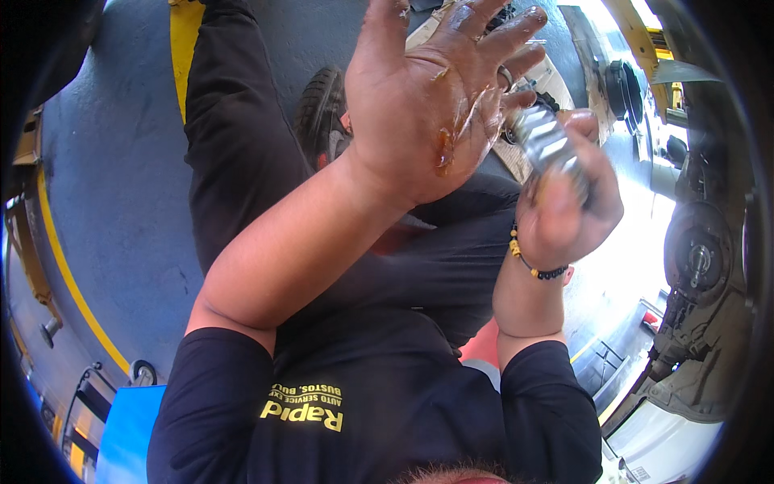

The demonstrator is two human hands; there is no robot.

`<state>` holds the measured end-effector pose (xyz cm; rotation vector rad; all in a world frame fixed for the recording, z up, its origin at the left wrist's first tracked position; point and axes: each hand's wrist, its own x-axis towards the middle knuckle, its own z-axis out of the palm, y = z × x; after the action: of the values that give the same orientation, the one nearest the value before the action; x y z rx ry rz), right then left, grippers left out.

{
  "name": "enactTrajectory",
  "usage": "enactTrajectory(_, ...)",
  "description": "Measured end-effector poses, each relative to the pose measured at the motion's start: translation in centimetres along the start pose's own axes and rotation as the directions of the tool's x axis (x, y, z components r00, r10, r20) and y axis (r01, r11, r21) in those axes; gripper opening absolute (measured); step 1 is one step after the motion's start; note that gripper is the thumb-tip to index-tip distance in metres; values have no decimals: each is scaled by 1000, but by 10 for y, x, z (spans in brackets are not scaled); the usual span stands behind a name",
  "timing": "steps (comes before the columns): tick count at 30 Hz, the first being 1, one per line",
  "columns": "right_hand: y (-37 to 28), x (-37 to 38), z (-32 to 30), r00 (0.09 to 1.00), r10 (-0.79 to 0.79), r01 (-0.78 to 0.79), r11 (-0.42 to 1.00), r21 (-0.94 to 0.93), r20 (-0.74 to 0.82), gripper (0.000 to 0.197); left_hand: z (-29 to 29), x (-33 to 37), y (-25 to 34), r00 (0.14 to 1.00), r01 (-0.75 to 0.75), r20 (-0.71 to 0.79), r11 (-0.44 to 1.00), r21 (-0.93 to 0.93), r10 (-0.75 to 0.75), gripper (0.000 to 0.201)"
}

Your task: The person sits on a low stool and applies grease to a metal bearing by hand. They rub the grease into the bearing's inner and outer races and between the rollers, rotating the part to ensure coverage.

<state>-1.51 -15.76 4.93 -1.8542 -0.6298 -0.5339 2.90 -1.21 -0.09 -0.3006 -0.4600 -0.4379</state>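
The fingers (484,36) of the left hand (427,105) are spread apart and hold nothing; amber grease streaks the palm and runs down toward the heel of the hand. At about three o'clock from that palm, the fingers (592,165) of the right hand (564,206) are clamped round a shiny ribbed metal cylinder (544,137), whose upper end pokes out at eleven o'clock from the fist, just beside the greasy fingertips.

The likely trouble is slip: if grease gets from the left palm onto the polished metal, the right grip could lose it, and the part would fall toward the person's black trousers (435,266) or the blue-grey workshop floor (121,177) below. Grease could also drip from the heel of the hand onto the forearm or clothing. A beaded wristband (532,266) sits on the right wrist. At three o'clock, well apart, a bare grey wheel hub (697,258) of a raised vehicle shows.
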Motion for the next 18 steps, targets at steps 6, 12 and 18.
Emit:
enactTrajectory(6,-13,9,2,912,-214,235,972,-20,350,28,-10,-4,4,1000,1,-19,1000,-21,-2,96)
enactTrajectory(12,11,-10,14,993,14,-23,997,-75,-120,29,5,-4,-1,999,-26,-39,998,64,29,95)
enactTrajectory(18,5,-11,2,992,124,-122,972,203,1,21,3,-1,-1,985,-99,-133,989,113,114,99)
